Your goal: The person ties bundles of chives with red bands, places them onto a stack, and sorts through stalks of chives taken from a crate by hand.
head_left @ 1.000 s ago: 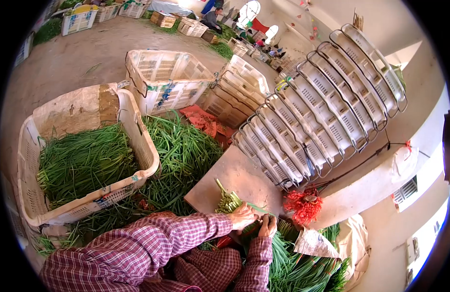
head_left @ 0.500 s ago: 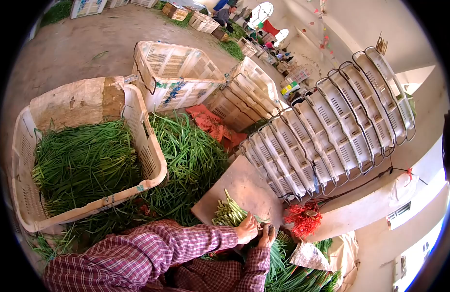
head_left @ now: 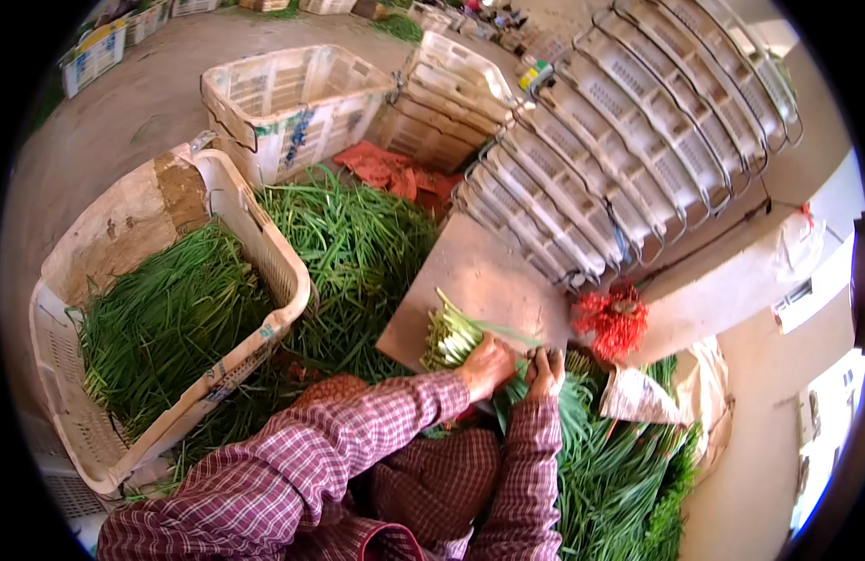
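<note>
My left hand (head_left: 487,366) is closed round a bunch of green stalks (head_left: 450,340), whose pale cut ends point up and left over a flat board (head_left: 484,271). Close beside it on the right, my right hand (head_left: 545,372) has its fingers bent together at the leafy part of the bunch; what they pinch is too small to make out. Long green leaves hang below both hands. Red ties (head_left: 612,323) hang in a bundle to the right of the board.
A crate (head_left: 297,309) of greens stands at the left, with loose greens (head_left: 344,243) beside it. Behind are an open crate (head_left: 330,112), nested crates (head_left: 442,103) and a tall leaning crate stack (head_left: 629,131). More greens (head_left: 619,486) lie at the lower right.
The view has shifted, so the board and both hands appear higher in the picture. My left hand still holds the bunch, and my right hand remains close beside it.
</note>
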A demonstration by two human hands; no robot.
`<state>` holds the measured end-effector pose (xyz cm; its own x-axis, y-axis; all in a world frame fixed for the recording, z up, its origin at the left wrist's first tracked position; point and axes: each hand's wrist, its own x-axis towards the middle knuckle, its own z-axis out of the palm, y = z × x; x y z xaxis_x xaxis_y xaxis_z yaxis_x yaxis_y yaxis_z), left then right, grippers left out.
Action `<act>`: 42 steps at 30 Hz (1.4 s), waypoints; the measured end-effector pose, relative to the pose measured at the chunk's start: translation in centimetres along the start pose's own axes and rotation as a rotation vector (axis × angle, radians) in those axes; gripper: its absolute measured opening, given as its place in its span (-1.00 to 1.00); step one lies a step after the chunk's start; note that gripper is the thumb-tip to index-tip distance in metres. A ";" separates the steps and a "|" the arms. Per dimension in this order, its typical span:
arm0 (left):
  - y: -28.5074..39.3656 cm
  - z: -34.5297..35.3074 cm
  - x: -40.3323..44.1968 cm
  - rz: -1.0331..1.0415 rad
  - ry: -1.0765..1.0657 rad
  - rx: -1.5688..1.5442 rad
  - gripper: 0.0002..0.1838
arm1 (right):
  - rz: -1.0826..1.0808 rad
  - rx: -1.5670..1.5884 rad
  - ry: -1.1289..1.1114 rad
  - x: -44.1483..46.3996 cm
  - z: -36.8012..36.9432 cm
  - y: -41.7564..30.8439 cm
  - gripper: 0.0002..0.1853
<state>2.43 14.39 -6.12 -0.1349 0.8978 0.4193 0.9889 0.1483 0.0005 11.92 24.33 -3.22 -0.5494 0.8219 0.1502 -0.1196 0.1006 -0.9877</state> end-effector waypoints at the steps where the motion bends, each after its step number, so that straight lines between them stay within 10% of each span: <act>1: -0.2 -0.7 0.0 -0.009 -0.085 -0.072 -0.60 | 0.029 0.022 0.012 -0.6 0.3 -0.6 -0.92; 19: -0.2 -0.6 0.6 -0.016 -0.192 -0.059 -0.21 | -0.313 -0.358 -0.038 -12.3 0.4 0.2 -0.97; 25: -0.5 -1.2 0.6 0.081 -0.150 -0.170 0.36 | -0.403 -0.252 -0.156 -9.0 -0.5 0.7 -0.90; 30: 0.9 -0.8 0.0 0.095 -0.182 -0.200 0.14 | 0.137 0.526 -0.186 -7.1 -0.4 0.2 -0.91; 42: 0.7 -0.5 2.5 0.065 -0.266 -0.073 -0.09 | -0.209 0.070 -0.082 -11.8 -0.2 6.2 -0.91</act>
<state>2.79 16.54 -4.64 -0.0726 0.9832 0.1672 0.9966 0.0649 0.0508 17.82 15.40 -11.08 -0.5720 0.7385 0.3570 -0.2934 0.2222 -0.9298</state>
